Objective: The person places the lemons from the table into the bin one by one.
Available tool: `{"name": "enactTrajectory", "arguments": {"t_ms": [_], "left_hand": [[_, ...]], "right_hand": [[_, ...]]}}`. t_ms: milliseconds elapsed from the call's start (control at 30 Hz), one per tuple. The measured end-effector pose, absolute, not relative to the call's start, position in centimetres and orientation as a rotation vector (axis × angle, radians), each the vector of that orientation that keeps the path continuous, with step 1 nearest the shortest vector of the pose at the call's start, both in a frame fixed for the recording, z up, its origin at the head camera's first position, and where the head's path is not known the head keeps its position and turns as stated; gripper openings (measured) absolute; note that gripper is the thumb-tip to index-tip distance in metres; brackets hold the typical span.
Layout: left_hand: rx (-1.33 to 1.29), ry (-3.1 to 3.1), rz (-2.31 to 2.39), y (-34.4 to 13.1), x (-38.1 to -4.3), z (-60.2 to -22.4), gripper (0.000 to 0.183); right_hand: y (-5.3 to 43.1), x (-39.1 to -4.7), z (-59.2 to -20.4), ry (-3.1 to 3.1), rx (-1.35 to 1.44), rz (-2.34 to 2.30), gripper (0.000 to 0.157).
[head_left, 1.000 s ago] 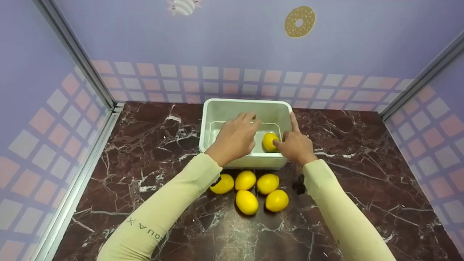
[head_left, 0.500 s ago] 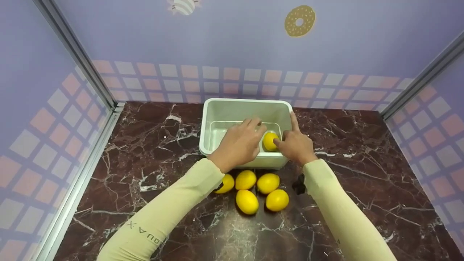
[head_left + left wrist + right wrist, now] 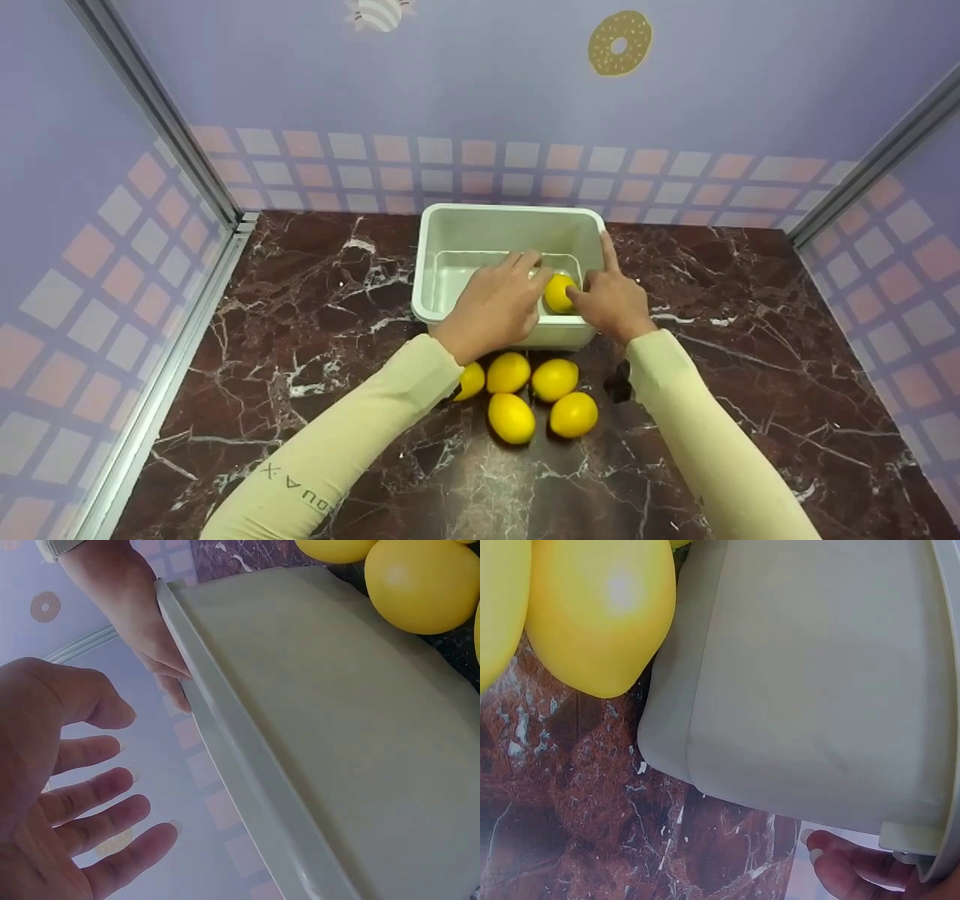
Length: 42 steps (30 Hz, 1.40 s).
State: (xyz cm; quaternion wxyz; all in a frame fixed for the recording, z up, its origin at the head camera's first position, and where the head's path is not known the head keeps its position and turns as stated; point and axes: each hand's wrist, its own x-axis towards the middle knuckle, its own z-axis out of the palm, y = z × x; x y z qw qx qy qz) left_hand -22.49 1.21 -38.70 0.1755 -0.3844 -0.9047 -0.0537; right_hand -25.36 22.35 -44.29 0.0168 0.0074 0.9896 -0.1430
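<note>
Sleeve [image 3: 360,435] partly hides lemon [image 3: 472,381]; left hand [image 3: 495,304] loose, right hand [image 3: 616,304] apparently gripping bin [image 3: 551,337].

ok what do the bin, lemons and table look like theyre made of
The bin: probably plastic, pale and satin-smooth, with moulded-looking rounded corners. The lemons: real or plastic, unclear; smooth, waxy-looking surface with a bright highlight. The table: dark red marble look, polished, with white veins and a soft reflection; it could be printed sheet.

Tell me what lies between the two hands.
A yellow lemon, inside the white container, lies between the left hand and the right hand. The head view shows this; neither wrist view shows that lemon.
</note>
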Motion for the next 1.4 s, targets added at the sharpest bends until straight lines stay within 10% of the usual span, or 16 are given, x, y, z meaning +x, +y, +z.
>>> {"name": "enactTrajectory", "arguments": {"t_ms": [1400], "left_hand": [[-1.133,-2.546,-0.162,1.3,-21.3,-40.0,0.029]], "right_hand": [[22.4,-25.5,-44.6,3.085,0.027,-0.454,0.037]]}}
